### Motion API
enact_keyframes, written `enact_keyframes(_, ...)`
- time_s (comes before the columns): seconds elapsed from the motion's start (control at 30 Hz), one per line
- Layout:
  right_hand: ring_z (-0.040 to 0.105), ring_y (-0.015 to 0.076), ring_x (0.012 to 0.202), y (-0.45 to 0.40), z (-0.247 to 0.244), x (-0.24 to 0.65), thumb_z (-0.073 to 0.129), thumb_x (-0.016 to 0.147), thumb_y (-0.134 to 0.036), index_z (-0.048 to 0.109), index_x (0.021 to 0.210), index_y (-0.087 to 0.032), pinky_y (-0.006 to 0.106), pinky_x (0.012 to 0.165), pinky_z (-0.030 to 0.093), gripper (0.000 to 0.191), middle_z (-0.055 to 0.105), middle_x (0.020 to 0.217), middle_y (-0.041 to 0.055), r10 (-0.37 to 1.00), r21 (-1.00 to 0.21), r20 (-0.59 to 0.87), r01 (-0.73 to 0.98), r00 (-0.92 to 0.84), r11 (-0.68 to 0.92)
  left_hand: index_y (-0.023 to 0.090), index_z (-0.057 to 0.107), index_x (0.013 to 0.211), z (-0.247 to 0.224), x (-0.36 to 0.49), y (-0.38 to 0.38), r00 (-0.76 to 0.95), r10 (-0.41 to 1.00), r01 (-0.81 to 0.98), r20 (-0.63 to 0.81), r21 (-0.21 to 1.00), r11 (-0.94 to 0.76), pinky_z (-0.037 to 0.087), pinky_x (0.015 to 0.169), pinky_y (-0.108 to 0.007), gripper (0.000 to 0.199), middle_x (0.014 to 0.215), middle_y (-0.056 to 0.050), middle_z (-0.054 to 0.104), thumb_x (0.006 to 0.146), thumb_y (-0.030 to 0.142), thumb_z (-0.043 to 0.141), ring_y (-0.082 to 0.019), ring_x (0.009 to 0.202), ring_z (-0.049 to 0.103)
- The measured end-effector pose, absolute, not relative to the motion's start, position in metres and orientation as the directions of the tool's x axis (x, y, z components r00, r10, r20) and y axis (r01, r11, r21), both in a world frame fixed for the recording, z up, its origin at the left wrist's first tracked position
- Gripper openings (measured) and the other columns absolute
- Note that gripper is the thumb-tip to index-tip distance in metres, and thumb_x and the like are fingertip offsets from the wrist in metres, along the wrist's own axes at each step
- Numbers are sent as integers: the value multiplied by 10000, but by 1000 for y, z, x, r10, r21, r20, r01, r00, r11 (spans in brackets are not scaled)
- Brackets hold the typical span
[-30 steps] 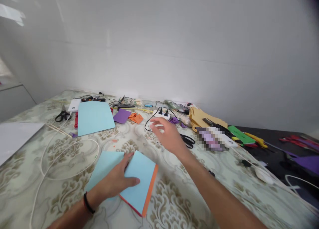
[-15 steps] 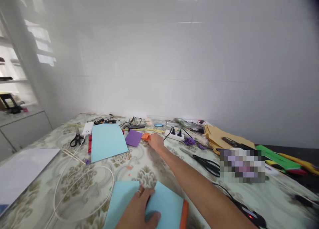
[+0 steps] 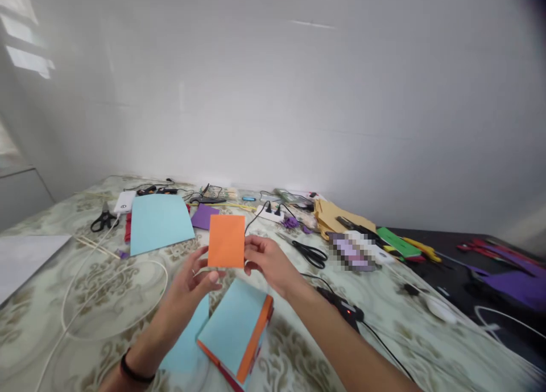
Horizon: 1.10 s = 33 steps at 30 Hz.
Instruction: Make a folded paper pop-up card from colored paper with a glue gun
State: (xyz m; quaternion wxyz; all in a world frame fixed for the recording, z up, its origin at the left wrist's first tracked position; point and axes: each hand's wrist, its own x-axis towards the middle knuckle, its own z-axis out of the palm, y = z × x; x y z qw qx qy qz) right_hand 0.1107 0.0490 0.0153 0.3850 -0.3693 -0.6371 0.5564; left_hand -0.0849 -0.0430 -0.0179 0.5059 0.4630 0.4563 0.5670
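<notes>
Your right hand [image 3: 268,261] pinches the orange paper [image 3: 226,241] by its right edge, beyond the orange-edged blue paper [image 3: 235,317]; whether your left hand [image 3: 187,287] grips, I cannot tell. You're apparently positioning it; moving it calls for gentleness.

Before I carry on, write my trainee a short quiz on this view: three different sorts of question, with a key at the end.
1. Multiple choice: what does the right grip pinch by its edge?
A) scissors
B) orange sheet
C) white cable

2. True or false: in the picture, the purple square next to the large light-blue sheet lies to the left of the white power strip.

3. Count: how many black plugs can be seen standing in that power strip?

Key:
1. B
2. True
3. Two
</notes>
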Motion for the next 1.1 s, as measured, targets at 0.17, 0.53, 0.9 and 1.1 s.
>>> enact_keyframes(0.17, 629, 148, 610, 3, 4, 132, 812, 753, -391, 707, 1008, -210, 284, 557, 554, 330, 688, 743, -21, 894, -995, 67, -100, -443, 25, 144, 743, 1070, 5, -66, -44, 128, 992, -104, 12, 995, 1, 611, 639, -322, 497, 945, -110, 795, 819, 562, 839, -240, 763, 767)
enact_keyframes(0.53, 648, 178, 763, -11, -22, 163, 828, 846, -588, 746, 922, -217, 306, 734, 519, 388, 702, 827, 7, 941, -995, 91, -61, -327, 75, 167, 686, 805, -25, -64, -45, 77, 997, 28, -10, 1000, 8, 496, 575, -222, 346, 733, -4, 666, 828, 476, 840, -142, 657, 606)
enact_keyframes(0.9, 655, 144, 587, -20, -22, 162, 832, 859, -527, 662, 1015, -243, 294, 589, 556, 365, 673, 797, -33, 904, -969, 42, -237, -425, -66, 160, 763, 1134, -19, -59, -51, 131, 991, -90, -24, 995, 36, 686, 626, -333, 413, 959, -81, 797, 885, 486, 818, -201, 721, 745)
enact_keyframes(1.1, 628, 139, 532, -23, -14, 161, 825, 863, -520, 699, 998, -225, 278, 542, 520, 348, 670, 724, -37, 899, -977, 36, -204, -436, -60, 160, 775, 1036, -18, -63, -53, 186, 981, -59, -56, 996, 68, 649, 589, -288, 364, 746, -51, 799, 881, 485, 831, -197, 608, 752)
